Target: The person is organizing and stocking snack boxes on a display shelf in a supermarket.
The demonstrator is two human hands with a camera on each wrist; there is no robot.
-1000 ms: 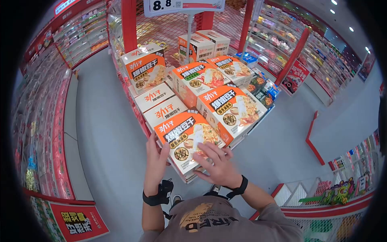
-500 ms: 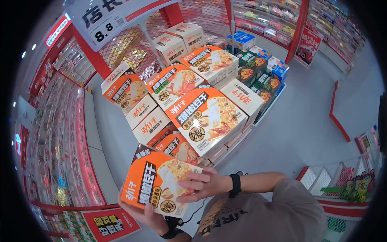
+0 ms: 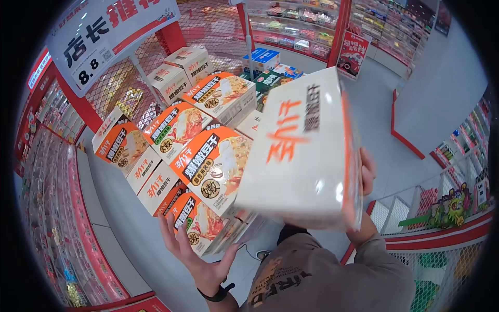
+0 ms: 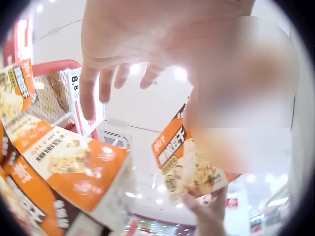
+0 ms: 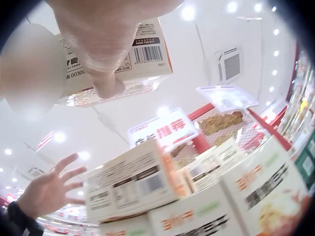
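Observation:
My right hand [image 3: 367,171] grips a white and orange snack carton [image 3: 291,156], raised in front of the right side of the stack. Its plain white side with orange lettering faces the head camera, and the carton hides most of the hand. The right wrist view shows a finger [image 5: 106,86] against the carton's barcode side [image 5: 147,54]. My left hand [image 3: 195,260] holds nothing, its fingers spread beside the front carton [image 3: 200,221] of the stack. In the left wrist view the raised carton [image 4: 177,162] appears beyond that hand.
Matching cartons [image 3: 213,161] fill the display stand, with dark green boxes [image 3: 270,83] and a blue box [image 3: 262,58] behind. A price sign [image 3: 104,44] rises at back left. Shelves [image 3: 57,208] line the left aisle; a mesh bin [image 3: 442,260] stands at right.
Both hands lifted the front carton off the stack and towards the body. The left hand then let go, while the right hand carried the carton up and to the right, turning it.

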